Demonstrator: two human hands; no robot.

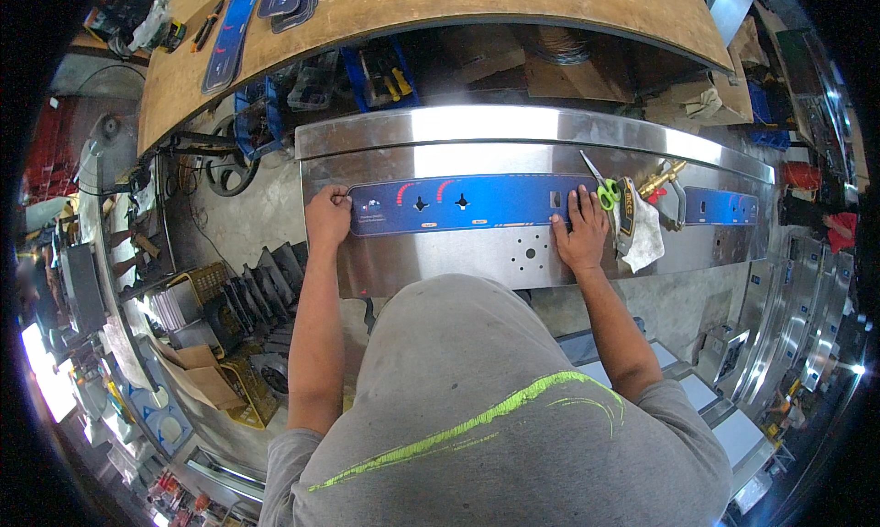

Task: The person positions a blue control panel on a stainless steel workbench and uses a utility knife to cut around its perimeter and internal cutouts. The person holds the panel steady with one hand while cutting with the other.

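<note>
A long blue control-panel overlay [513, 202] with red arc marks and cut-out holes lies along a stainless steel panel [440, 261]. At the overlay's left end, my left hand [327, 217] has its fingers closed at the edge. My right hand [581, 229] rests flat near the other end, fingers stretched out over the surface. Just beyond those fingers are scissors [606, 193] with green handles, a black and yellow tool [627, 217] and a crumpled white cloth [645, 240]. A brass fitting [662, 180] lies behind the cloth.
A shorter blue overlay [722, 207] is at the steel panel's right end. Beyond stands a wooden bench [440, 5] holding more blue overlays [229, 41] and pliers [208, 25]. Under it sits a blue bin [380, 76] of tools. Yellow crates [249, 394] stand on the left floor.
</note>
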